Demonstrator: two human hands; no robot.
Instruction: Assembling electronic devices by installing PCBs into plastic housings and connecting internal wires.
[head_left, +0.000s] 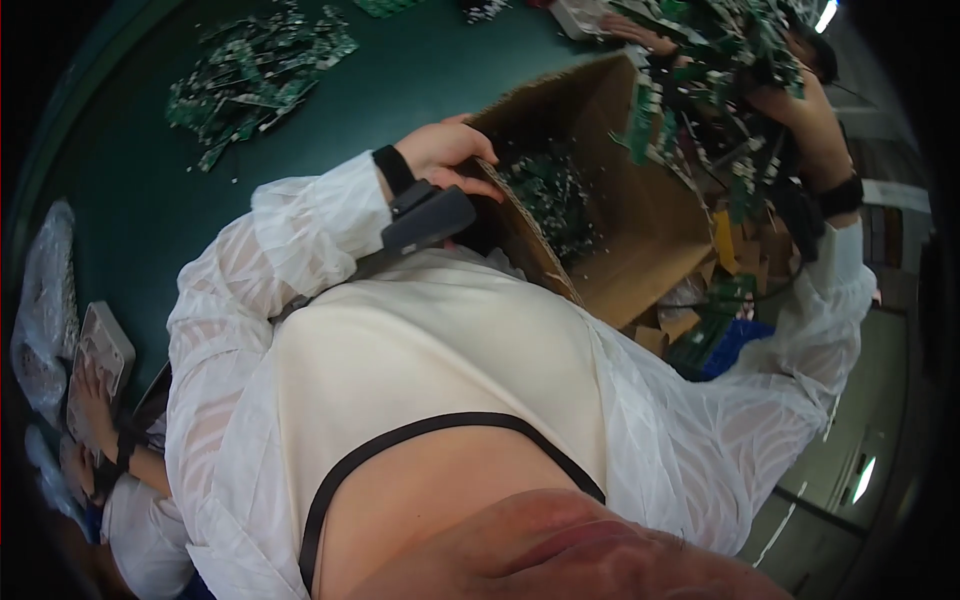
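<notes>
An open cardboard box point(655, 245) is tilted in front of my chest, with small green circuit boards point(550, 205) and white bits inside. My left hand point(445, 150) grips the box's near-left rim, thumb and fingers on either side of the cardboard. A black device point(430, 220) sits at that wrist beside a black band. At the upper right my right hand point(805, 110) is raised, closed on a large tangled bunch of green circuit boards point(725, 65) with white parts. Some boards hang down over the box's right rim. Its fingers are partly hidden by the boards.
A heap of circuit boards point(260, 80) lies on the green table point(400, 70). Another person's hand point(645, 35) is at the far right. At lower left, a co-worker's hand point(92, 405) touches a white tray point(108, 345) beside a clear plastic bag point(45, 310). A blue bin point(735, 345) stands beyond the box.
</notes>
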